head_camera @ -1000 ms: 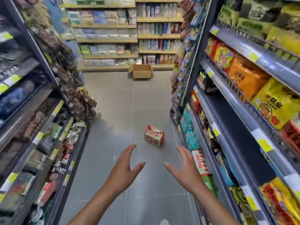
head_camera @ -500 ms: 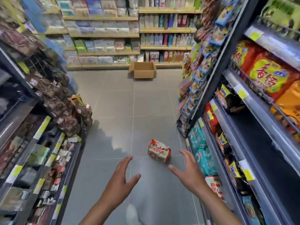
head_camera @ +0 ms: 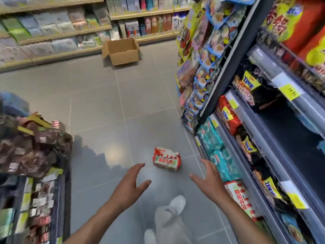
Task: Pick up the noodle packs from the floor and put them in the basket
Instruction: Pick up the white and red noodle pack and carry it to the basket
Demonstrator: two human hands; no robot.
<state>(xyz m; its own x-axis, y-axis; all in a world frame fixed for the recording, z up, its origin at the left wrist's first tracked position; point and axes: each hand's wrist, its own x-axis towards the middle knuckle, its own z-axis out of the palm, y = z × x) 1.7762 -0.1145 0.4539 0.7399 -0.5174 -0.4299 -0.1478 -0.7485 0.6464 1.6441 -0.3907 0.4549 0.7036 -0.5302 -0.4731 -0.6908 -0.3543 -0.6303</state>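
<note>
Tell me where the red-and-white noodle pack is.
Head view: the red-and-white plastic noodle pack lies on the grey tiled floor, right of centre, just beyond the open left hand and right hand, near the right-hand metal shelf.

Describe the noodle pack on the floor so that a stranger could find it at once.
On the grey tiled floor of the aisle, near the foot of the right-hand shelves, lies the noodle pack. It is red and white, and the only pack on the tiles, not shelved.

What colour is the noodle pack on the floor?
Red and white noodle pack, seen in the head view.
</note>
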